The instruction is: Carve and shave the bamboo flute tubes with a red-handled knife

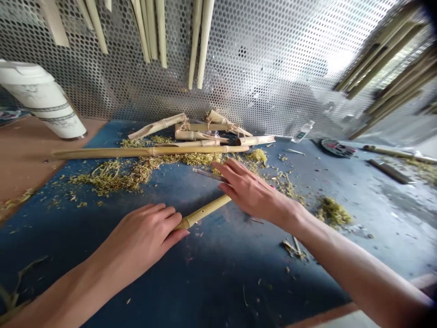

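Note:
My left hand (pixel 150 228) is closed round one end of a short bamboo stick (pixel 206 210). The stick has a small dark hole and a node near my thumb. Over its far end is my right hand (pixel 247 187), with a slim grey metal tool (pixel 210 174) between its thumb and fingers. The tool's flat tip points left, just above the table; its rear part is hidden by the palm. A small red spot shows past the hand, and I cannot tell whether it belongs to the tool.
Dry moss (pixel 116 177) is strewn over the blue table (pixel 218 282). Behind lie a long bamboo pole (pixel 136 152) and tied bamboo pieces (pixel 194 132). A paper cup (pixel 44 100) stands left; a small bottle (pixel 303 131) and a dark round object (pixel 337 148) are right. Perforated metal (pixel 259 68) rises behind.

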Motion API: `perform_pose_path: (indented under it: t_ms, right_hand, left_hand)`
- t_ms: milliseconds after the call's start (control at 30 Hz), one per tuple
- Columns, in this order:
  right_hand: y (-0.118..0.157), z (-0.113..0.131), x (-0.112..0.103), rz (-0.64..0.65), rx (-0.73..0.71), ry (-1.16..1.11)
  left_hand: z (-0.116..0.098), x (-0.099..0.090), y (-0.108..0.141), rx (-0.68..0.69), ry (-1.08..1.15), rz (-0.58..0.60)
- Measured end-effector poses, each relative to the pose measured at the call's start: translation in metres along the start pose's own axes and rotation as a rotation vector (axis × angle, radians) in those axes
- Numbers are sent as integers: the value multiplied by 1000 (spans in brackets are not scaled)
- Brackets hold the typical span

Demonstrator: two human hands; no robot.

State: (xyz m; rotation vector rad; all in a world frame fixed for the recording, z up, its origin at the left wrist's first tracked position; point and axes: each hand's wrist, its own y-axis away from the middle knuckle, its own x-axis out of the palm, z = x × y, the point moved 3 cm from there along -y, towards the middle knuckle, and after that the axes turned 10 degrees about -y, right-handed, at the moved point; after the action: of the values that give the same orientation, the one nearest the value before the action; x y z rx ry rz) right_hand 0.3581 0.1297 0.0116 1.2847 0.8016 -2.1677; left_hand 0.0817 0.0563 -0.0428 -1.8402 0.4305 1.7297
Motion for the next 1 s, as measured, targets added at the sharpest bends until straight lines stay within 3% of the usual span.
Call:
perform_pose_path:
  t_ms: [100,267,367,633,733,833,1000]
  right_hand:
    - [7,-8,-19,-24,48,118]
    - [50,-23,-38,218,-19,81]
    - [69,-32,-39,284,-19,58]
    - [70,-45,-45,234,-4,-17]
    - [57,-33,-46,167,-17,-87]
    - [40,-4,-40,73,-2,-122]
    - [24,46,-20,180,-62,63]
  left_hand:
    - [0,3,0,6,-34,-6]
    - [-1,6,0,17,-110,-92]
    - [-2,6,0,31,-80,-85]
    - [-5,4,-2,21,-9,-14]
    - [-5,5,-2,12,3,43]
    - [-6,7,-1,13,-10,80]
    - [-8,5,0,-10,-68,57]
